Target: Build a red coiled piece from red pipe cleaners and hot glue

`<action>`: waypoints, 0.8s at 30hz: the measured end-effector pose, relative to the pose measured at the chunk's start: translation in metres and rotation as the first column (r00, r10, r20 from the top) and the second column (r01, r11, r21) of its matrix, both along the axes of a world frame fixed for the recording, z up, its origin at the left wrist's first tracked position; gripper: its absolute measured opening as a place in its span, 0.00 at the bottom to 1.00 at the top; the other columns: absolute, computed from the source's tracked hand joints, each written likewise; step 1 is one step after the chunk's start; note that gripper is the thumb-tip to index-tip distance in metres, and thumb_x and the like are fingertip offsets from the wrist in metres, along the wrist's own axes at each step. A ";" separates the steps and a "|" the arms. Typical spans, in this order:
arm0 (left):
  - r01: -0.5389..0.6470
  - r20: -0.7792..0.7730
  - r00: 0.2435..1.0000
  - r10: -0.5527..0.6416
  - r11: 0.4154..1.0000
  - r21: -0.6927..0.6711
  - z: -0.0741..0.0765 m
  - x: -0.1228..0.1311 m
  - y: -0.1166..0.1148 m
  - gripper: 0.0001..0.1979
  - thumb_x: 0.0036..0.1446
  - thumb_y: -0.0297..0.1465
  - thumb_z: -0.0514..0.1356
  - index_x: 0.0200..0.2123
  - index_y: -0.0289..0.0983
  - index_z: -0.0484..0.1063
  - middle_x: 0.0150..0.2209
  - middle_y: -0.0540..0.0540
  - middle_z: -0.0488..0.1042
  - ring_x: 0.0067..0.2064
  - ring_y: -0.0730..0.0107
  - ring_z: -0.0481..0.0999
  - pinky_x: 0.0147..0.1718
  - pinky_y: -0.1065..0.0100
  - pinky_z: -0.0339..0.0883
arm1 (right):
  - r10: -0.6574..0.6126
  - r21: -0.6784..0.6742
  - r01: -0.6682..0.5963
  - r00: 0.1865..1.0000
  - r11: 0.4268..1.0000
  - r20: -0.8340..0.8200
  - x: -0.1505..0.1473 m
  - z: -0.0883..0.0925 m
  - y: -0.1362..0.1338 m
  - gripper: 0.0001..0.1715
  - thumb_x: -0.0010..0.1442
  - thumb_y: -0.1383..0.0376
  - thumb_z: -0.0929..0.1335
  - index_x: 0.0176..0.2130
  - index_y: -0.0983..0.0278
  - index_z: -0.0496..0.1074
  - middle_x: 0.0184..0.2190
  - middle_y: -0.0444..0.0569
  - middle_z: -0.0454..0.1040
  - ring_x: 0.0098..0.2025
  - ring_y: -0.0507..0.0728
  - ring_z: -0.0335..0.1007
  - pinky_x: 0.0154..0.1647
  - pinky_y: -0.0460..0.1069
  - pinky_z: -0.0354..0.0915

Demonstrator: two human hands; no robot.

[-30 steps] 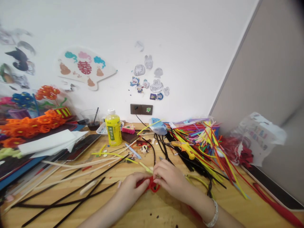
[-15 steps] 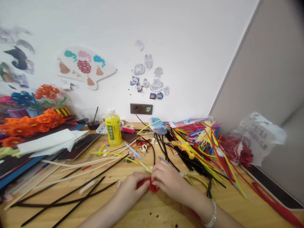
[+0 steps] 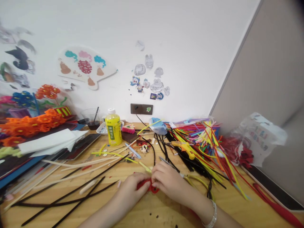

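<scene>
Near the front middle of the table, a small red pipe-cleaner piece [image 3: 154, 189] is pinched between both hands. My left hand [image 3: 137, 186] is closed on its left side, thumb on top. My right hand [image 3: 164, 178] is closed on its right side with bent fingertips, which hide much of the piece. A loop with a dark centre shows below the fingertips. Just beyond the hands lies a short pale-yellow strip [image 3: 144, 167]. Scissors with yellow handles [image 3: 198, 180] lie right of my right hand, partly covered by it.
Black pipe cleaners [image 3: 78, 199] and cream ones [image 3: 83, 166] spread across the left. A yellow bottle [image 3: 114, 128] stands behind them, near a cup of dark liquid [image 3: 93, 122]. At right are a yellow glue gun [image 3: 187, 149], a heap of coloured pipe cleaners [image 3: 201, 133] and a plastic bag [image 3: 261, 136].
Both hands keep their hold on the red piece, with only a very slight shift of the fingers. Nothing else on the table has visibly moved.
</scene>
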State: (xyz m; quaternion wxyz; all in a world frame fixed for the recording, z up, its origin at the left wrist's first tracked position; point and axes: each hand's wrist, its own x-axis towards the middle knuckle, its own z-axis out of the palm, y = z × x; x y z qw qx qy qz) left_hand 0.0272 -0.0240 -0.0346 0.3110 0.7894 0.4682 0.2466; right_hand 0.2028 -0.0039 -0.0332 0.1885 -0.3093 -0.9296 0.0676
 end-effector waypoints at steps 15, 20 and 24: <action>0.005 0.017 1.000 -0.004 1.000 -0.031 0.005 0.000 -0.001 0.14 0.54 0.28 0.51 0.30 0.36 0.77 0.31 0.46 0.80 0.34 0.65 0.76 0.35 0.71 0.66 | -0.023 -0.021 0.022 0.999 1.000 -0.029 0.000 0.005 -0.001 0.02 0.57 0.67 0.68 0.31 0.63 0.69 0.34 0.45 0.70 0.41 0.55 0.63 0.50 0.52 0.57; 0.006 -0.002 1.000 -0.006 1.000 -0.030 0.003 0.000 0.000 0.14 0.54 0.28 0.51 0.31 0.35 0.77 0.32 0.45 0.80 0.34 0.65 0.76 0.36 0.71 0.65 | -0.009 0.056 0.007 0.999 0.998 0.039 -0.002 0.003 -0.001 0.04 0.59 0.69 0.66 0.31 0.64 0.69 0.31 0.45 0.70 0.38 0.54 0.63 0.50 0.53 0.56; 0.006 -0.012 1.000 -0.006 1.000 -0.021 0.001 -0.002 0.000 0.14 0.54 0.28 0.52 0.34 0.37 0.77 0.34 0.47 0.80 0.36 0.65 0.76 0.37 0.71 0.64 | -0.049 0.002 0.049 0.999 0.999 -0.013 0.000 0.002 -0.001 0.04 0.60 0.69 0.65 0.31 0.64 0.67 0.32 0.45 0.69 0.38 0.54 0.63 0.48 0.52 0.58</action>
